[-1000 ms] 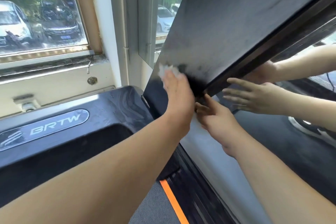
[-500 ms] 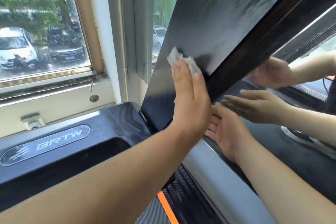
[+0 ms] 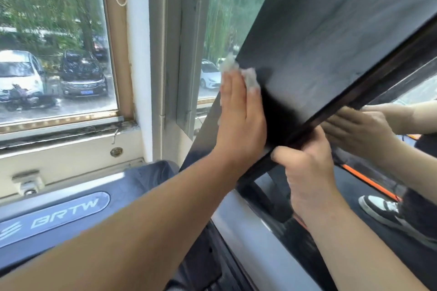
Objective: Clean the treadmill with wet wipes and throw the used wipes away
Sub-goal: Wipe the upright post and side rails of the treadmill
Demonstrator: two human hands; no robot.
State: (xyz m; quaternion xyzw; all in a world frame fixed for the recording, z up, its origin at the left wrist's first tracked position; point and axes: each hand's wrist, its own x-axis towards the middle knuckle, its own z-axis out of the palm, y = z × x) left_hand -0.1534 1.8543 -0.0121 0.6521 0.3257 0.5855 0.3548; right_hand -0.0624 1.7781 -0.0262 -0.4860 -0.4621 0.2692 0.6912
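The treadmill's dark slanted upright post [image 3: 319, 38] runs from lower centre to the upper right. My left hand [image 3: 238, 116] lies flat on its broad face with straight fingers and presses a crumpled white wet wipe [image 3: 238, 73] against it; the wipe shows above my fingertips. My right hand [image 3: 305, 172] grips the post's dark right edge just below and to the right, fingers curled behind it. The treadmill's black motor cover [image 3: 71, 210] with a BRTW badge lies at lower left.
A mirror [image 3: 387, 172] to the right of the post reflects my hands, a shoe and an orange stripe. Behind the treadmill is a window [image 3: 59, 54] with a sill; cars are parked outside. A white wall pillar [image 3: 139, 54] stands between the panes.
My left hand has slid the wipe up the post's face. My right hand went from resting open beside the post to gripping its edge. The view has tilted upward.
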